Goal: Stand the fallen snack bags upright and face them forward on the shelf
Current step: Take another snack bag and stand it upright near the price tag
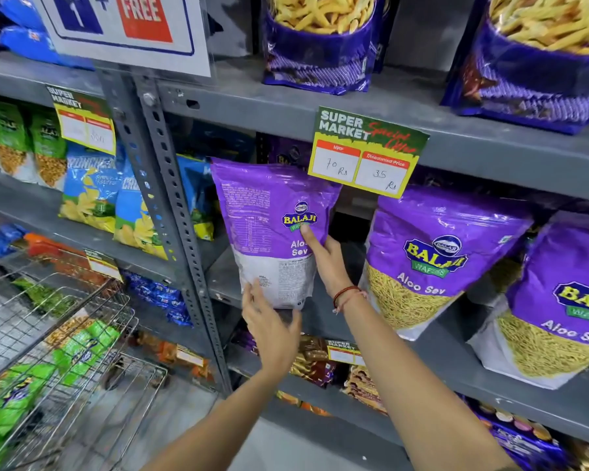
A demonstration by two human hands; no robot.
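A purple Balaji Aloo Sev bag (269, 212) stands upright on the grey middle shelf (456, 362) with its printed back side towards me. My right hand (323, 256) grips its right edge, thumb pressed on the logo. My left hand (269, 328) cups the bag's lower left corner from below. To the right, two more purple Aloo Sev bags (432, 260) (565, 300) stand leaning, fronts facing out.
A price card (368, 151) hangs from the shelf above, just over the held bag. A grey upright post (174, 205) stands to the left. A wire trolley (65, 351) with green bags sits at lower left. Blue chip bags (92, 188) fill the left shelf.
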